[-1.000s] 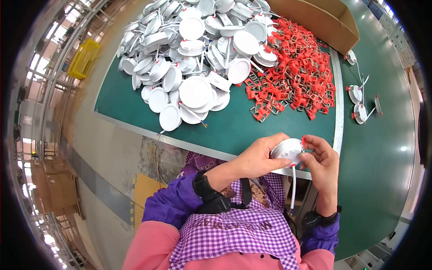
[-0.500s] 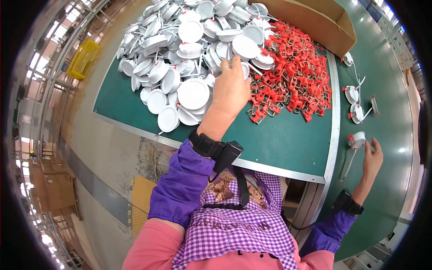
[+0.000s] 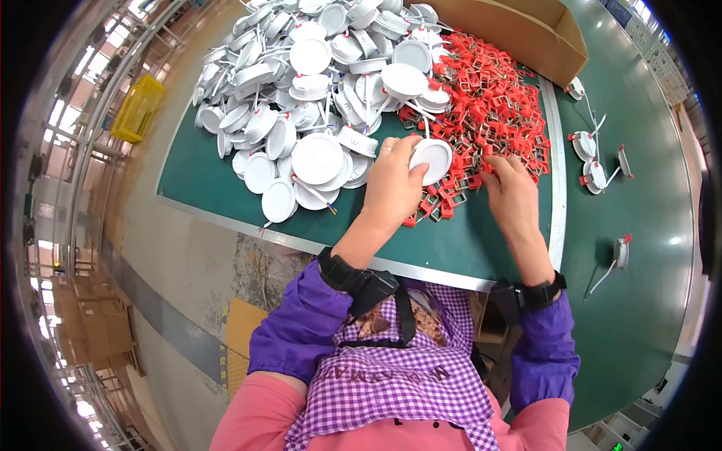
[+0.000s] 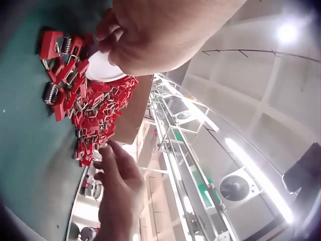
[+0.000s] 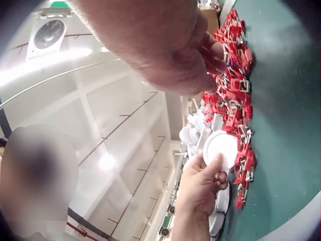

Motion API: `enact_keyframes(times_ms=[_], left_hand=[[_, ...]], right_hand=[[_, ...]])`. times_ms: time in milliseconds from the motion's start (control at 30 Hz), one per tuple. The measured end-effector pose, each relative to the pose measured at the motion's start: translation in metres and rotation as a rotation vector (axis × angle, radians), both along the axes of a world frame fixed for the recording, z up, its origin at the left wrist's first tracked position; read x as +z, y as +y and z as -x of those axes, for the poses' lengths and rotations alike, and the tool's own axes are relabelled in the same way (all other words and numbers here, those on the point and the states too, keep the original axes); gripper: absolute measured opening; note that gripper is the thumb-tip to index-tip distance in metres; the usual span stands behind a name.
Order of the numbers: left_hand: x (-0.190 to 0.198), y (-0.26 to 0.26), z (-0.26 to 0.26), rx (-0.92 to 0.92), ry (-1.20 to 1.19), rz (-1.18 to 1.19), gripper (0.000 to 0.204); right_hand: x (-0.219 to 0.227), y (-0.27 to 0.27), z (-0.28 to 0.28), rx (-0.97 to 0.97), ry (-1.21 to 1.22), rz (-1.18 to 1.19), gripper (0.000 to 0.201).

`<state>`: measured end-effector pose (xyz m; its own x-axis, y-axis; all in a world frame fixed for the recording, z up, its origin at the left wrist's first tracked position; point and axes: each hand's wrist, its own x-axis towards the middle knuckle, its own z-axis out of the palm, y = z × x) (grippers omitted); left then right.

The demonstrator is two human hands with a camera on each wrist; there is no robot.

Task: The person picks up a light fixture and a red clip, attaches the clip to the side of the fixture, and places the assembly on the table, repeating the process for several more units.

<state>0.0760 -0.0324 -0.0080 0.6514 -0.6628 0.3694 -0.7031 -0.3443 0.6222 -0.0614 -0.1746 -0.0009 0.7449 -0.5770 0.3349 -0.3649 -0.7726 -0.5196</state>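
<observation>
In the head view my left hand [image 3: 392, 184] grips a round white downlight [image 3: 432, 162] by its edge, thumb on the flat face. The light's white cable points away toward the heap. My right hand [image 3: 515, 197] reaches into the near side of a pile of red spring clips [image 3: 492, 98], thumb and fingertips bent close together among them. Whether it pinches a clip, I cannot tell. The right wrist view shows the held downlight [image 5: 220, 149] beside the clips [image 5: 235, 95]. From the left wrist the same light [image 4: 104, 68] is partly hidden behind the hand.
A large heap of white downlights [image 3: 312, 98] covers the table's left part. Behind the clips stands a cardboard box [image 3: 519, 37]. On the green table [image 3: 639, 301] at the right lie several lights fitted with red clips, the nearest one [image 3: 621, 252] alone. A metal edge [image 3: 558, 188] divides the surfaces.
The earlier downlight was set down on the right-hand table and released. My left hand took another light from the heap, and my right hand moved back left to the clips.
</observation>
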Motion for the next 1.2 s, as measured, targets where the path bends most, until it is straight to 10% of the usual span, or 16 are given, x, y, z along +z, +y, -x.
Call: enact_keyframes(times_ms=[533,900,1200], left_hand=[[0.009,0.041,0.027,-0.599,1.909,0.623,0.022],[0.006,0.037,0.058,-0.513,1.263,0.558,0.03],[0.013,0.04,0.062,-0.336,1.375,0.503,0.049]], right_hand=[[-0.009,0.018,0.05,-0.033,0.148,-0.025,0.009],[-0.003,0.038,0.037,-0.132,0.287,0.112,0.02],[-0.004,0.036,0.034,-0.103,0.228,0.084,0.015]])
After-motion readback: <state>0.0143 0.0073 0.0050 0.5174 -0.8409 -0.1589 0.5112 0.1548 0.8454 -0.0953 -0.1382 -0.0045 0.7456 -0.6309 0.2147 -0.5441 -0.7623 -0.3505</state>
